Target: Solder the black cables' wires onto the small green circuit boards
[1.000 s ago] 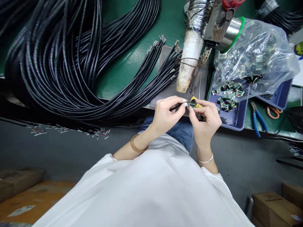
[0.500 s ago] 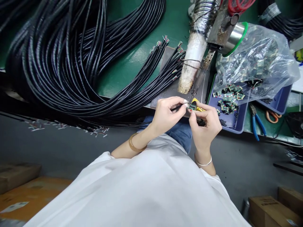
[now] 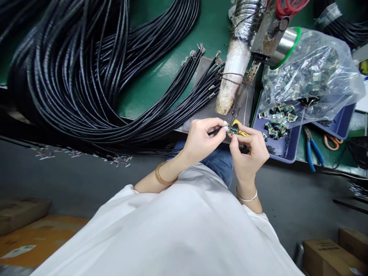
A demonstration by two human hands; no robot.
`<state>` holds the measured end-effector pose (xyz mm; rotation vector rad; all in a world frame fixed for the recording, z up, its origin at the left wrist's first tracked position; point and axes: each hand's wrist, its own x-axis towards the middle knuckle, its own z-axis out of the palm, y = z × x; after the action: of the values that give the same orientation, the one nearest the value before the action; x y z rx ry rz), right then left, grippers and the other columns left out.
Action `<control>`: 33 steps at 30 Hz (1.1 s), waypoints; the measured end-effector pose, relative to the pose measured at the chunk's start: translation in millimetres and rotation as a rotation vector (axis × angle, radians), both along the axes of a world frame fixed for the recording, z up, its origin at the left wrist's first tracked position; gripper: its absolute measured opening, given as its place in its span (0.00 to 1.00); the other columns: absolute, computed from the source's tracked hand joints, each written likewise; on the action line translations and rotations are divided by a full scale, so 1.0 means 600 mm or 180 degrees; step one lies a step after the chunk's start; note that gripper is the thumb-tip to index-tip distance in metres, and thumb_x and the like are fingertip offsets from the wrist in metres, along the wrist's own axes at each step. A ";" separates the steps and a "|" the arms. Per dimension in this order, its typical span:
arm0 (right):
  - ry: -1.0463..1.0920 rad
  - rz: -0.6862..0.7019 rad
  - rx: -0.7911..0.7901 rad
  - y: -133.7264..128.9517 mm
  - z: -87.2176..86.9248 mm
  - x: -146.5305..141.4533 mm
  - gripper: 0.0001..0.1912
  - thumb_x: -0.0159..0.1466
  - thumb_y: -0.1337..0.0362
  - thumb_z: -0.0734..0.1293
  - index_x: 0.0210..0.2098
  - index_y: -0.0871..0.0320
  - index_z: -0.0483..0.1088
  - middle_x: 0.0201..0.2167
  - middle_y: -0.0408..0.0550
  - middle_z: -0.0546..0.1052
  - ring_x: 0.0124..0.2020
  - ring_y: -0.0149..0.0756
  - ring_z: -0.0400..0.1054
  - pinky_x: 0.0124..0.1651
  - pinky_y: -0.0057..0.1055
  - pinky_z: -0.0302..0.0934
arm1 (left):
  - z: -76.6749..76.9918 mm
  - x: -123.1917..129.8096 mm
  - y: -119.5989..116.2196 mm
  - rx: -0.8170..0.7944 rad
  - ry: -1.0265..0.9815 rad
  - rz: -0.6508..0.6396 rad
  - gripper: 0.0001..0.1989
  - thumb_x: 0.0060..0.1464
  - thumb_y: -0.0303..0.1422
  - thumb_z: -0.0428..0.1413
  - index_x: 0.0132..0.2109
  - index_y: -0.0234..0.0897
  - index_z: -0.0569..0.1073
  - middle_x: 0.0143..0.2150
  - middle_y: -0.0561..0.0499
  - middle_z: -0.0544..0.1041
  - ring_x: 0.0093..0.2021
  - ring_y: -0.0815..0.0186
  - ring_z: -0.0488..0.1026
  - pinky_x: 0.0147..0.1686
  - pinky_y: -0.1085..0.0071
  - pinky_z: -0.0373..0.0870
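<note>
My left hand pinches the end of a black cable, its stripped wires pointing right. Between thumb and fingers of my right hand is a small green circuit board, which meets the wire ends. A yellow piece lies beside the board, partly covered by my fingers. Just above the board is the thin tip of a soldering iron fixed in a stand. The mouth of a plastic-wrapped tube hangs up and left of it.
Bundled black cables cover the bench's left side. At right are a blue tray with several boards, a plastic bag of boards, blue-handled pliers, orange-handled scissors and a solder reel.
</note>
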<state>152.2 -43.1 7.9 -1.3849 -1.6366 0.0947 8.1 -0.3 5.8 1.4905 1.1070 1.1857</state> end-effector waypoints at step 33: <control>0.1274 -0.0265 -0.0307 -0.027 0.003 0.017 0.04 0.68 0.62 0.67 0.39 0.55 0.68 0.33 0.40 0.81 0.20 0.25 0.72 0.24 0.23 0.66 | -0.014 -0.033 -0.017 -0.0988 -0.0953 -0.1054 0.14 0.61 0.40 0.60 0.34 0.32 0.75 0.23 0.52 0.76 0.17 0.78 0.61 0.19 0.78 0.59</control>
<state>162.4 -59.3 9.5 -1.3994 -1.2540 0.3817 -11.7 -10.2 -2.7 1.1576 0.7650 0.9206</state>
